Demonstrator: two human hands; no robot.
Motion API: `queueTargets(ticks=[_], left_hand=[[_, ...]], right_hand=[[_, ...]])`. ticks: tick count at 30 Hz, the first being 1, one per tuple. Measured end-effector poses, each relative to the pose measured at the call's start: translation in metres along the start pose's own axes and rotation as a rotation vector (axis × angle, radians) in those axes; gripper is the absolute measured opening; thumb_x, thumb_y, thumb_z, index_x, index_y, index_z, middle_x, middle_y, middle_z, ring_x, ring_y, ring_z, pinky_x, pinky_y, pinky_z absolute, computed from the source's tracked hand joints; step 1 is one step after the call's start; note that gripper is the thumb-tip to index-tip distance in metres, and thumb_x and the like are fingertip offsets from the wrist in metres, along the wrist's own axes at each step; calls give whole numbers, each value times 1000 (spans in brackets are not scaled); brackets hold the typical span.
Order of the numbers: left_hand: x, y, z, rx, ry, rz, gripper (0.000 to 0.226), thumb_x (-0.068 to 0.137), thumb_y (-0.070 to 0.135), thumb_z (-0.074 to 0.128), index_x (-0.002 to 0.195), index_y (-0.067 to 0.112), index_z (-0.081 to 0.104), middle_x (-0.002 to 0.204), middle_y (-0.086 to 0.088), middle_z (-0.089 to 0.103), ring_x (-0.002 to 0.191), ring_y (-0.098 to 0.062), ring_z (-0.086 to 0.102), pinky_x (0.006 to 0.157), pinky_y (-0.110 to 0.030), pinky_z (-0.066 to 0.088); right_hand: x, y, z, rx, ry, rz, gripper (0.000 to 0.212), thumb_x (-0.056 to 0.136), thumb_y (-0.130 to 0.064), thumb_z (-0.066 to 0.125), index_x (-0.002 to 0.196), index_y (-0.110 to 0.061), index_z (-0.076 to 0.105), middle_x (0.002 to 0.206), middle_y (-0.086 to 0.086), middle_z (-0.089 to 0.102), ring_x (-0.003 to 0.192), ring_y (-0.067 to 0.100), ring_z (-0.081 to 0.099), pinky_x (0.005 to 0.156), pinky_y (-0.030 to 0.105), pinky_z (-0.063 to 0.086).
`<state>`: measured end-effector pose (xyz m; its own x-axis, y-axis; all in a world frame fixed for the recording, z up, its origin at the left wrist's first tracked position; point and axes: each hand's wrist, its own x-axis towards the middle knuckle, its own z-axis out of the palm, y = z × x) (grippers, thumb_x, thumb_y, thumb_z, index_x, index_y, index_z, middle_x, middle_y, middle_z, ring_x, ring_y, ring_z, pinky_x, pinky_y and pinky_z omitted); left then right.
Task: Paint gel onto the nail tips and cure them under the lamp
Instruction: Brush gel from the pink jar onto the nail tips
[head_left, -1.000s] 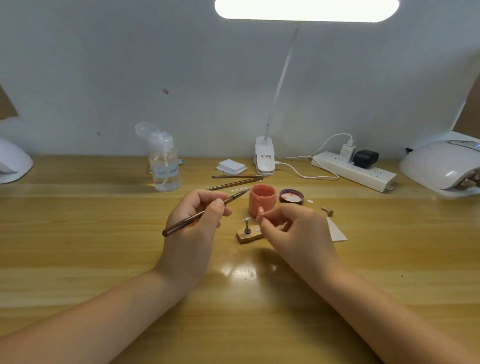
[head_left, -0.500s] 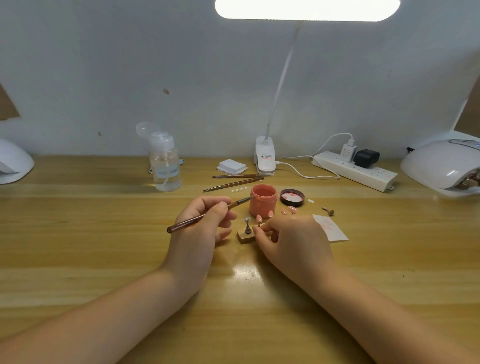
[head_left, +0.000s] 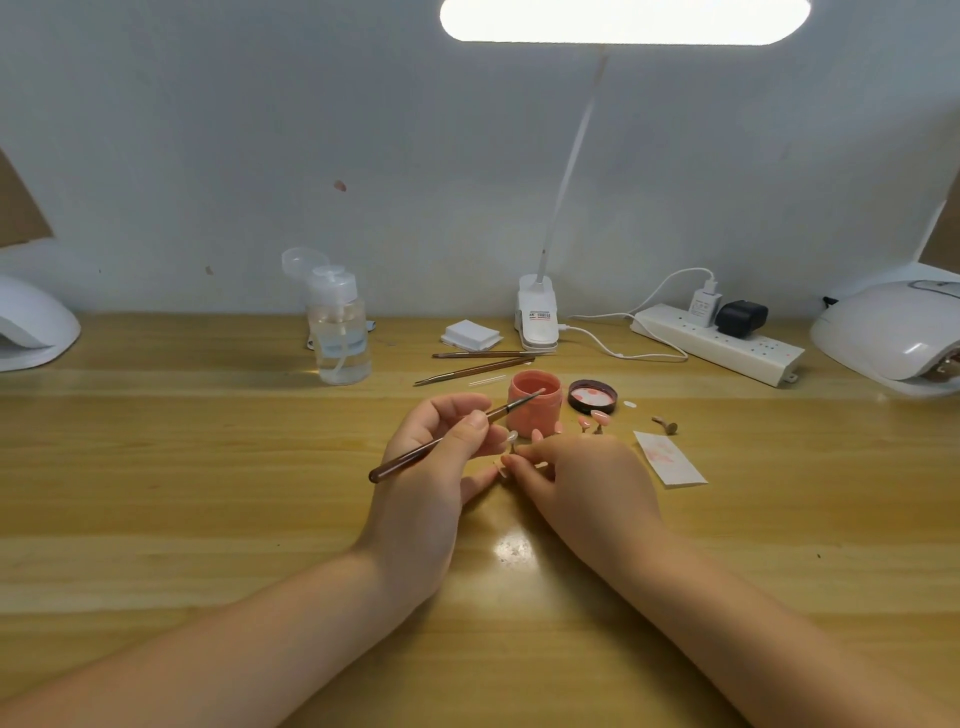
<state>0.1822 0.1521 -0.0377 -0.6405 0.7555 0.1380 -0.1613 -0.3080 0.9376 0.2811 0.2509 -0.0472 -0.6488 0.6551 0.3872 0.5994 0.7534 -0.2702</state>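
since the earlier frame, the brush (head_left: 457, 434) tip has advanced to the rim of the pink gel jar (head_left: 535, 408). left hand (head_left: 441, 457) pinches the brush shaft between thumb and fingers. right hand (head_left: 576, 483) lies low on the wooden table (head_left: 208, 467), fingers curled at a small stand with a nail tip (head_left: 511, 437); whether it grips the stand cannot be told. two pink nail tips on stands (head_left: 595, 420) sit just right of the jar, near the open lid (head_left: 592, 396). curing lamp (head_left: 893, 338) stands at far right.
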Motion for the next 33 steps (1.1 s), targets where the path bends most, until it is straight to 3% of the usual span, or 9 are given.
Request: queueTargets(ticks=[6, 9, 14, 20, 26, 29, 31, 33], left_hand=[[1, -1, -1, -11, 7, -10, 17, 95, 9, 54, 92, 19, 67, 78, 2, 68, 87, -16, 66, 94, -54, 51], [1, -1, -1, 5, 26, 3, 18, 96, 9, 54, 91, 19, 68, 78, 2, 68, 86, -16, 66, 89, -49, 53], [3, 1, -5, 61, 76, 60, 16, 96, 9, 53, 94, 16, 68, 83, -2, 69, 86, -16, 67, 89, -43, 54], [7, 1, -10, 144, 86, 119, 15, 96, 7, 53, 96, 15, 67, 79, 2, 71, 83, -14, 68, 84, -36, 54], [20, 21, -4, 488, -57, 350, 9, 86, 25, 59, 93, 22, 64, 81, 8, 70, 81, -8, 66, 71, -19, 52], [44, 39, 8, 760, -64, 358, 10, 88, 16, 60, 81, 21, 66, 71, 9, 69, 68, 0, 61, 56, -11, 44], [65, 52, 18, 926, -77, 315, 16, 87, 14, 57, 74, 16, 66, 67, 6, 69, 57, -1, 56, 50, -17, 42], [84, 63, 30, 1015, -112, 240, 17, 84, 13, 58, 73, 7, 69, 70, -7, 70, 58, -10, 58, 53, -28, 48]], right_hand=[[-1, -2, -1, 11, 14, -31, 29, 95, -45, 48, 104, -31, 71, 89, -7, 71, 84, 13, 62, 68, 29, 49], [-3, -3, -3, 26, 24, -70, 28, 95, -43, 48, 108, -31, 70, 92, -8, 71, 86, 12, 62, 68, 29, 48], [-10, 2, -8, 88, 100, -75, 19, 90, -36, 57, 91, -25, 71, 79, -8, 70, 73, 13, 61, 64, 33, 50], [-10, 6, -6, 133, 125, -67, 12, 88, -27, 59, 86, -21, 70, 78, -6, 70, 73, 15, 63, 64, 35, 51], [-6, 8, -8, 372, 144, -53, 4, 80, -18, 70, 83, -17, 73, 76, -9, 69, 62, 1, 53, 66, 22, 47], [-6, 9, -9, 446, 138, -60, 4, 78, -14, 72, 81, -16, 72, 73, -10, 68, 59, -3, 54, 62, 12, 41], [-7, 9, -8, 478, 137, -77, 6, 77, -13, 73, 79, -18, 71, 70, -13, 65, 61, -5, 55, 59, 9, 40], [-7, 9, -7, 502, 148, -94, 8, 77, -12, 74, 78, -19, 71, 68, -15, 63, 61, -4, 56, 57, 10, 41]])
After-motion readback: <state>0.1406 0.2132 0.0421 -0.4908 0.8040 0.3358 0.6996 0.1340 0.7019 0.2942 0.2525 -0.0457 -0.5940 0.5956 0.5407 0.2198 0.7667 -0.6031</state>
